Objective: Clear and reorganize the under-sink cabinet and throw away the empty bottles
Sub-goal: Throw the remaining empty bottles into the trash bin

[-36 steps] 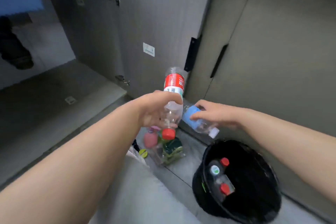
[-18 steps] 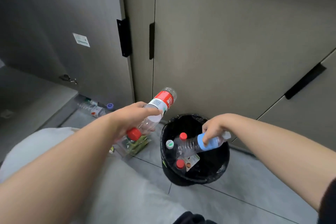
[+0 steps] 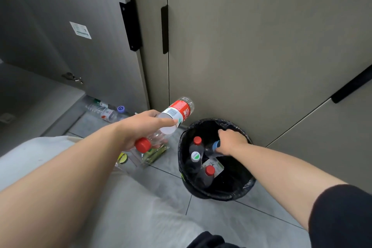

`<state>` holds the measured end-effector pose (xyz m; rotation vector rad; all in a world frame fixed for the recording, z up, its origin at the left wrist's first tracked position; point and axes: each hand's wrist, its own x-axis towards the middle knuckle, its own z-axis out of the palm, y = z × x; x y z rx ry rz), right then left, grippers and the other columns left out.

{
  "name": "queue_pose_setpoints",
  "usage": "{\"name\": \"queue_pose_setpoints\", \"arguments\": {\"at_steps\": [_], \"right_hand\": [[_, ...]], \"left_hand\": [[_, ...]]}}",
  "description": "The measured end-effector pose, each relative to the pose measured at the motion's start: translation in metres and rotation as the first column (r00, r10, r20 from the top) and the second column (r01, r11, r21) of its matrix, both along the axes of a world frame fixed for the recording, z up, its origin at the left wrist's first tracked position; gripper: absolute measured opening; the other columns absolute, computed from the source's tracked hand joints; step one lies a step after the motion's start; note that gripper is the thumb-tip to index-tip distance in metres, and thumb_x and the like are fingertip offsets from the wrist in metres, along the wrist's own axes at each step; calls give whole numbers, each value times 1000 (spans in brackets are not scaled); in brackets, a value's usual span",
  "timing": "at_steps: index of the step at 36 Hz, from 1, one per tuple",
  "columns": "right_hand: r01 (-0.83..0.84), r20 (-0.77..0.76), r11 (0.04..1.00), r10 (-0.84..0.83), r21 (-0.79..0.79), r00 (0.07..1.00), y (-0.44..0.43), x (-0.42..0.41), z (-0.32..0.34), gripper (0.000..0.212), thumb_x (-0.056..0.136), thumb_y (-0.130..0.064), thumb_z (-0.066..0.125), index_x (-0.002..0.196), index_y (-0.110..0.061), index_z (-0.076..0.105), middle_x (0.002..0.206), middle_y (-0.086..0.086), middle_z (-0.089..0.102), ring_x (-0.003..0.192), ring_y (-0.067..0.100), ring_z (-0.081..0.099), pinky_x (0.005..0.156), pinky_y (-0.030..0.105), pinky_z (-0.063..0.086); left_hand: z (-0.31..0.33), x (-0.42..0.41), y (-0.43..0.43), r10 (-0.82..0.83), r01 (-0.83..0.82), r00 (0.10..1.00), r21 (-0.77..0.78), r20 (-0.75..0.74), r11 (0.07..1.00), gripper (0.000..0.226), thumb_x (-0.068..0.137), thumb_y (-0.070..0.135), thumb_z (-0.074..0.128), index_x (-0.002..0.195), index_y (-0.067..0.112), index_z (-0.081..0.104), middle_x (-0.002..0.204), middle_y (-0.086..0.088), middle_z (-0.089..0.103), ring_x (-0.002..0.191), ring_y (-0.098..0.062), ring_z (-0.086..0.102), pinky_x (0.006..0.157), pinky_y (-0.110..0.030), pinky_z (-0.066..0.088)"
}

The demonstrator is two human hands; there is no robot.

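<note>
My left hand (image 3: pixel 141 129) grips a clear empty bottle with a red label and red cap (image 3: pixel 177 111), held tilted, cap toward me, left of the bin. My right hand (image 3: pixel 231 141) is down inside the black-lined trash bin (image 3: pixel 249 185), closed on a blue-labelled clear bottle (image 3: pixel 215 144) that is mostly hidden under the hand. Three capped bottles lie in the bin: red cap (image 3: pixel 197 140), white-green cap (image 3: pixel 195 156), red cap (image 3: pixel 209 170).
An open cabinet door (image 3: pixel 80 32) with black handle stands at left, the cabinet floor beyond it. Two clear bottles (image 3: pixel 104 109) lie on the tile by the door. A clear bag with green items (image 3: pixel 155 154) sits under my left hand. Closed doors (image 3: pixel 261 46) behind the bin.
My right hand has lowered the blue-labelled bottle from the bin's rim down into the bin. My left hand with the red-labelled bottle has barely shifted.
</note>
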<state>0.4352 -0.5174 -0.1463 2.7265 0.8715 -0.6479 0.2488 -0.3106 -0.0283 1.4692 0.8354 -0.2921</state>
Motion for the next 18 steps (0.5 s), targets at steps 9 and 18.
{"name": "queue_pose_setpoints", "arguments": {"at_steps": [9, 18], "right_hand": [[106, -33, 977, -102, 183, 994, 13, -9, -44, 55, 90, -13, 64, 138, -17, 38, 132, 15, 39, 104, 42, 60, 81, 44, 52], [219, -122, 939, -192, 267, 974, 24, -6, -64, 39, 91, -16, 60, 128, -16, 46, 126, 15, 45, 105, 40, 60, 79, 35, 46]], "left_hand": [[-9, -1, 9, -17, 17, 1000, 27, -11, 999, 41, 84, 37, 80, 116, 19, 60, 111, -18, 74, 91, -30, 75, 62, -32, 59], [-14, -1, 16, -33, 36, 997, 40, -65, 999, 38, 82, 41, 80, 110, 28, 58, 110, -10, 72, 91, -27, 77, 62, -31, 60]]}}
